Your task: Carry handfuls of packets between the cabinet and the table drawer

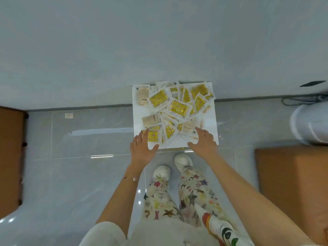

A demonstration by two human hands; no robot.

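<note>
A white sheet [210, 119] lies on a transparent table [88, 139] and carries a loose heap of several small packets, most with yellow patterned faces [178, 107], some pale beige [150, 120]. My left hand [142, 148] reaches the sheet's near left corner with straight fingers, its fingertips next to a yellow packet [153, 135]. My right hand [204, 141] is spread over the near right part of the sheet, fingertips at a beige packet [189, 127]. Neither hand holds anything.
Through the clear tabletop I see grey floor tiles, my patterned trousers and white shoes [182, 159]. Brown furniture stands at the left [10, 157] and right [292, 183]. A white round object [310, 123] and cables sit at far right. A pale wall rises behind.
</note>
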